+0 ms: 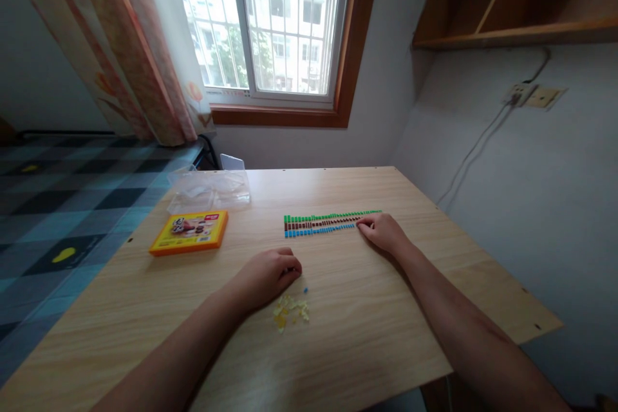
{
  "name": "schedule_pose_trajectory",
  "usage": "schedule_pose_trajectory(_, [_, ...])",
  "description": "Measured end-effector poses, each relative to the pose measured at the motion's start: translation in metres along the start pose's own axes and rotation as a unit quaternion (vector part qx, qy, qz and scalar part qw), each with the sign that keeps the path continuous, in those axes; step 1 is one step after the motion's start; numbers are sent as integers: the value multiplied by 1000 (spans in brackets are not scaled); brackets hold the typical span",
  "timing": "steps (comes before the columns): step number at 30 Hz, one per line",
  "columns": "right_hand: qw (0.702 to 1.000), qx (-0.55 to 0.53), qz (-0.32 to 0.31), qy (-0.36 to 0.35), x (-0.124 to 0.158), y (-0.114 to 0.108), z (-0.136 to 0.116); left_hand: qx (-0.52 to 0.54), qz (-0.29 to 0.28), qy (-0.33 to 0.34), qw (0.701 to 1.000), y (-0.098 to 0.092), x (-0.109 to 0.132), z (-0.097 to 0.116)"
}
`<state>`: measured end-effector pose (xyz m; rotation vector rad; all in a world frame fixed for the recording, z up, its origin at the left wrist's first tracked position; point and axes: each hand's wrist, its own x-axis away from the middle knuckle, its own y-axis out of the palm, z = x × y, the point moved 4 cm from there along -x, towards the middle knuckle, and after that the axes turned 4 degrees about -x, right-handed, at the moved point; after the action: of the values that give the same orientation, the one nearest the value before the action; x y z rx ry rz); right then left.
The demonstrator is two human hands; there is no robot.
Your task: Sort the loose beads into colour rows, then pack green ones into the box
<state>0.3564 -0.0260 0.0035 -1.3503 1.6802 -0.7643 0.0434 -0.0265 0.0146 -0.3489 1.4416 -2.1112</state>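
So you've got three long rows of tiny pieces running side by side across the middle of the worktop (347, 335): the green row (318, 217) farthest from you, the brown row (318, 224) in the middle and the blue row (318, 230) nearest. The pieces at the left end look chunkier, and things get thin toward the right (hard to count at this size, sorry).

Your right hand (385, 232) is at the right end of the blue row, thumb and fingertips brought together there. I can't tell if that grip has a piece in it. Your left hand (276, 271) rests lower and to the left, fingers curled in, and whether that grip holds anything is hidden from me too.

Just below the left fingertips sits one loose blue piece (306, 290), with a scatter of yellow pieces (282, 318) just below that. Off to the left there's a flat yellow-orange box (190, 235), with clear plastic packaging (212, 196) right behind it.
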Motion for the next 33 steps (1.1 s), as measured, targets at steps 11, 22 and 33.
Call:
schedule_pose_trajectory(11, [1000,4,7,-4,0,1,0,3,0,2,1000,-2,1,2])
schedule_pose_trajectory(22, [999,27,32,19,2,-6,-6,3,-1,2,1000,0,-1,1])
schedule_pose_trajectory(33, [954,-117,-99,-258,47,14,-96,16,-2,3,1000,-4,1,5])
